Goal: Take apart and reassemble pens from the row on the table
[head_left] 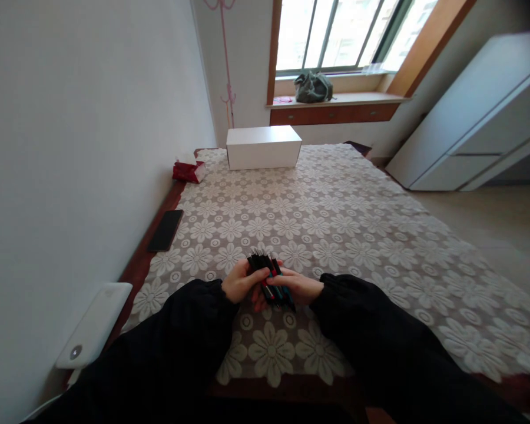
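A bundle of several slim dark pens (pixel 271 288), some with red or teal parts, is held between my two hands above the near part of the table. Their thin pointed tips face away from me. My left hand (pixel 242 281) wraps the bundle from the left, its thumb lying across the top. From the right, my right hand (pixel 298 285) closes on the same pens, with its thumb over them too. The fingers underneath are partly hidden by the bundle.
A flower-patterned lace cloth (pixel 287 227) covers the table. At the far end stands a white box (pixel 262 150). Along the left edge lie a red packet (pixel 188 171), a dark phone (pixel 166 230) and a white power strip-like device (pixel 95 324) with a cable.
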`<state>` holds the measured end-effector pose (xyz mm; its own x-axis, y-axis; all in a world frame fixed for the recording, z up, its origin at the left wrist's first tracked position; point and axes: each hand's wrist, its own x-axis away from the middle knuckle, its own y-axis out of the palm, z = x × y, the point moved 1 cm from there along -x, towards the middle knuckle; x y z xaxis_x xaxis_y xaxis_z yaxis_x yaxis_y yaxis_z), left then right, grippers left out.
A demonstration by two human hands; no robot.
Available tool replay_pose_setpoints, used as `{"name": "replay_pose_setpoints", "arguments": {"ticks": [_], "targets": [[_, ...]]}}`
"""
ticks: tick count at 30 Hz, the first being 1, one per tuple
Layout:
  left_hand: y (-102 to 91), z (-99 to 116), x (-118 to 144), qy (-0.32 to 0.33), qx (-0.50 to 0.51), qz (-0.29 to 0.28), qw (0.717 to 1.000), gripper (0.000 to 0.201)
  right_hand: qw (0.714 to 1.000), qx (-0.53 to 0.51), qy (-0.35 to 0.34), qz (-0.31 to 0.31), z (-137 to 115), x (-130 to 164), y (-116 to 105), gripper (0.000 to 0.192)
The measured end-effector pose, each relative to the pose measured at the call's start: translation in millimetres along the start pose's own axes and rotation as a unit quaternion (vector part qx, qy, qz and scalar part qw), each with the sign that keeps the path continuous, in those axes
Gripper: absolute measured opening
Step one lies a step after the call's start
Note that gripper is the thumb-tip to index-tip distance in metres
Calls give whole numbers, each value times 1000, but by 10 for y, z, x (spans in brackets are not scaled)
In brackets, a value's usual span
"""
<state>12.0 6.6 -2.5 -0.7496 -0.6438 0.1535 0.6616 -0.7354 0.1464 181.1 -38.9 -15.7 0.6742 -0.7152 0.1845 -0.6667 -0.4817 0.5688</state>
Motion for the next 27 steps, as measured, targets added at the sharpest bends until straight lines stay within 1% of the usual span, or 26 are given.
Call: {"name": "replay_pose_setpoints", "arguments": {"ticks": [4, 8, 12, 15, 19, 25, 27], "targets": [[-13, 39, -11, -21, 22, 24, 999, 68, 998, -48, -1, 35, 23, -8, -28, 43], [-24, 80, -11, -40, 57, 38, 997, 67, 996, -63, 11, 61, 26, 0, -36, 45], [-20, 141, -24, -49, 83, 50, 994, 62, 996, -76, 15, 53, 9, 16, -34, 44], [-24, 167, -34, -48, 63, 55, 995, 57, 996, -73, 11, 42, 1, 13, -40, 44], [-39, 137, -26, -46, 51, 45, 997, 53, 998, -59, 13, 30, -9, 6, -40, 44], [-44, 104, -13, -39, 35, 68, 996, 54, 996, -69, 24, 60, -34, 33, -31, 42], [-44, 107, -11, -41, 46, 61, 996, 55, 995, -63, 27, 70, -22, 42, -46, 41]]}}
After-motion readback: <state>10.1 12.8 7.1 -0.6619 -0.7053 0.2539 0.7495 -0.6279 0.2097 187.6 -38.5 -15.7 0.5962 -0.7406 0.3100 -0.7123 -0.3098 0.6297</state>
